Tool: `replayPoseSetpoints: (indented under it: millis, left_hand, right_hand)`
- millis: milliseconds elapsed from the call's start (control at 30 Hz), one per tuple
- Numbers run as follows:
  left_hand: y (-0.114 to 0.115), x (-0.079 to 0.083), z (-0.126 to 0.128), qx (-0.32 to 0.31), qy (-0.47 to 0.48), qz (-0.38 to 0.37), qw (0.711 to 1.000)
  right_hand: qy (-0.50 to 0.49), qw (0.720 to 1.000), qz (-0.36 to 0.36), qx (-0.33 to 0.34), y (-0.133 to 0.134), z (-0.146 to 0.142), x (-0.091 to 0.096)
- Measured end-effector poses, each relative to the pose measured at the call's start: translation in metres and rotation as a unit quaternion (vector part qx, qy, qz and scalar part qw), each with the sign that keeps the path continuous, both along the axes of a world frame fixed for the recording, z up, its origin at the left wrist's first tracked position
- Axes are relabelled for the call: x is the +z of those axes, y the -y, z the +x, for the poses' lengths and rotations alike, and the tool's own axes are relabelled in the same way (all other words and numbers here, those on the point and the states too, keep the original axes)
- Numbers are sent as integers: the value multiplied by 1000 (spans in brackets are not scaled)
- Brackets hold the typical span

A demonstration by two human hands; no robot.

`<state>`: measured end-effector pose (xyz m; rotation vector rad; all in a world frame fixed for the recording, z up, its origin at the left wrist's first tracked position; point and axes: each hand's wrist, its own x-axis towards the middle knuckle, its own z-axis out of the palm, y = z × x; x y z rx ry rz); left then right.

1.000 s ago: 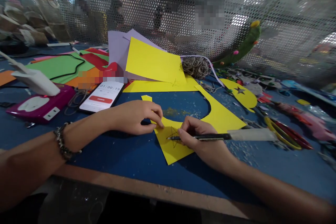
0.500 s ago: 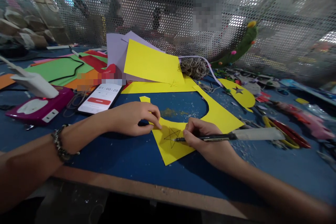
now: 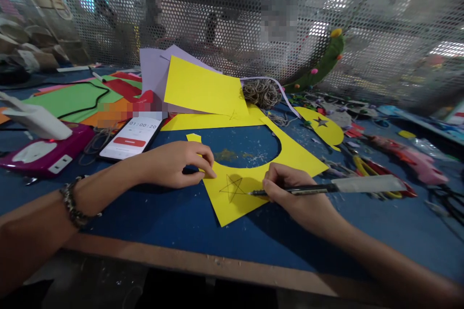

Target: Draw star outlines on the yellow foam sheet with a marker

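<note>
My left hand (image 3: 179, 163) presses its fingertips on the left edge of a yellow paper sheet (image 3: 300, 157) with a round cut-out, lying on the blue table (image 3: 174, 217). A small pencilled star (image 3: 232, 187) is drawn on the sheet's near corner. My right hand (image 3: 295, 195) grips a black pen (image 3: 311, 188) with a pale wrapped end; its tip rests just right of the star.
A phone (image 3: 130, 136) showing a timer lies to the left, beside a magenta device (image 3: 43, 152). Coloured paper sheets (image 3: 201, 88) pile up behind. Twine (image 3: 261, 92), a yellow cut shape (image 3: 324, 125) with a dark star, scissors (image 3: 377, 171) and scraps lie to the right. Mesh screen (image 3: 380, 19) behind.
The pen tip has moved from the star's centre to its right side, and the finished star now shows clear of my right hand. My left hand stays put on the sheet.
</note>
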<state>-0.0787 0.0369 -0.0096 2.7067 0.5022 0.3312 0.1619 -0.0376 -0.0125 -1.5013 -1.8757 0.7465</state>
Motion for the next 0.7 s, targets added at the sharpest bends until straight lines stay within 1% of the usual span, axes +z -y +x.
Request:
replayPoseSetpoints:
  millis: [67,167,233,300,367,400,433,467,533,600,700]
  left_hand:
    - [0,0,0,-2,-2,1,1000]
    - [0,0,-1,-6,-5,3,1000]
    - [0,1,0,-6,-11,5,1000]
    - [0,0,0,1,-21,8,1000]
    - [1,-1,1,17,-27,12,999]
    - [2,-1,1,27,-26,16,999]
    - [3,-2,2,33,-23,19,999]
    - [4,-3,3,35,-21,22,999]
    - [8,-4,5,31,-21,24,999]
    - [12,-4,7,24,-29,19,999]
    - [16,-3,9,22,-42,11,999]
  right_hand:
    - [-22,1000,-10,1,0,1,0]
    - [-96,995,-33,-1,-3,8,2]
    - [-131,991,-12,-15,-9,19,4]
    - [-122,991,36,-39,-17,37,6]
    - [-70,992,76,-73,-25,58,7]
    - [-15,989,115,-96,-27,69,7]
    - [79,984,122,-107,-29,79,7]
    - [158,972,118,-124,-30,88,6]
    - [266,950,102,-129,-29,100,2]
    - [311,938,82,-126,-26,105,-1]
    - [318,937,61,-129,-20,103,-3]
